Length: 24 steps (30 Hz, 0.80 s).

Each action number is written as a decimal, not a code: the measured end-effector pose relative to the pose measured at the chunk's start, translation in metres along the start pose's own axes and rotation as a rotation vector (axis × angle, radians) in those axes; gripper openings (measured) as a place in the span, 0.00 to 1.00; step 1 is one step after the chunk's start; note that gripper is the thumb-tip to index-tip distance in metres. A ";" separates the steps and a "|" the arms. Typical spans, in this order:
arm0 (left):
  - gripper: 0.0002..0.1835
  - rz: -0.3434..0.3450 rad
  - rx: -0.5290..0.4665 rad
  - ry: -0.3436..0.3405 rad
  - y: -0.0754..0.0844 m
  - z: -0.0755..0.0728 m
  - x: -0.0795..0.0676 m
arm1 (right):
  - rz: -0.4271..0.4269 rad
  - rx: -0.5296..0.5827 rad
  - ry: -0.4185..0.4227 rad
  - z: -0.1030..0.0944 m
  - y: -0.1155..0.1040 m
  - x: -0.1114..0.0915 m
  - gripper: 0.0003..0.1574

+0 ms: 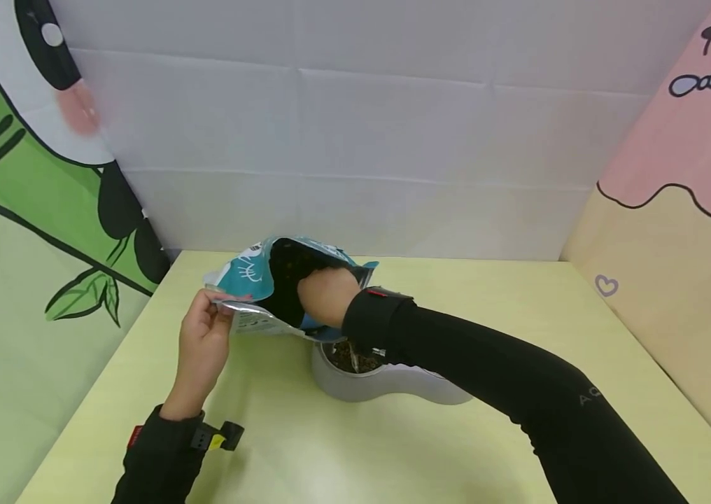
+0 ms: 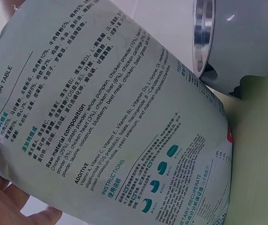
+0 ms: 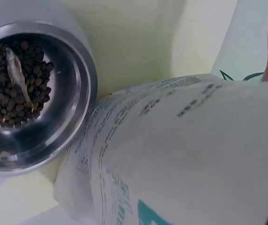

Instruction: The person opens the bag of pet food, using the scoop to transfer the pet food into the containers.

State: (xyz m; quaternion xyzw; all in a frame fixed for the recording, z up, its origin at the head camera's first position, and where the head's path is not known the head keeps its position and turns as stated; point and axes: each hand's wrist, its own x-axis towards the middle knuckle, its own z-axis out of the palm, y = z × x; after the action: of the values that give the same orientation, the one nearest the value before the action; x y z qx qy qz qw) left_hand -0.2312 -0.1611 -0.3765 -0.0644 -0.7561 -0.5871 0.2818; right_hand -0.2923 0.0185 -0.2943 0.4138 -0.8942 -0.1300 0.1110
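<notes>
In the head view, the left hand (image 1: 204, 343) pinches the near left edge of an open bag (image 1: 248, 276) between thumb and curled fingers. Its forearm rises from the lower left, with the fingertips uppermost. The right hand (image 1: 329, 294) is inside the bag's mouth nearly to the wrist; its fingers are hidden, so whether they are spread or closed on anything cannot be told. The right arm, in a black sleeve (image 1: 488, 364), slants in from the lower right and passes over part of a grey double bowl (image 1: 362, 392) on the table (image 1: 519, 308). The bag's mouth is behind and left of the bowl.

In the left wrist view, the left thumb lies against the bag's printed panel near its edge, with other fingers (image 2: 7, 199) bent below it. The bag is tilted, its lower part near the bowl.

In the right wrist view, brown kibble (image 3: 21, 103) and a small dried fish (image 3: 19, 77) lie in the bowl's metal dish (image 3: 61, 117), just beside the bag. Part of the left hand shows at the upper right.
</notes>
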 end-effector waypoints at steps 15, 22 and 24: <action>0.05 -0.022 0.003 0.032 -0.001 -0.002 -0.005 | 0.026 0.205 -0.067 0.017 0.003 0.000 0.13; 0.05 -0.001 -0.020 0.021 0.000 0.000 -0.002 | 0.022 0.281 -0.049 0.011 0.011 -0.007 0.15; 0.05 -0.001 -0.019 0.021 0.001 0.001 -0.001 | 0.021 0.298 -0.054 0.011 0.013 -0.008 0.15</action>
State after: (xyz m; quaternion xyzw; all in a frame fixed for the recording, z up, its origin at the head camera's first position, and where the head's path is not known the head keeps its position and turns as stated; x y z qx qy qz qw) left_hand -0.2305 -0.1602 -0.3765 -0.0604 -0.7475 -0.5951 0.2887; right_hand -0.2999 0.0337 -0.3013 0.4128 -0.9104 -0.0060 0.0254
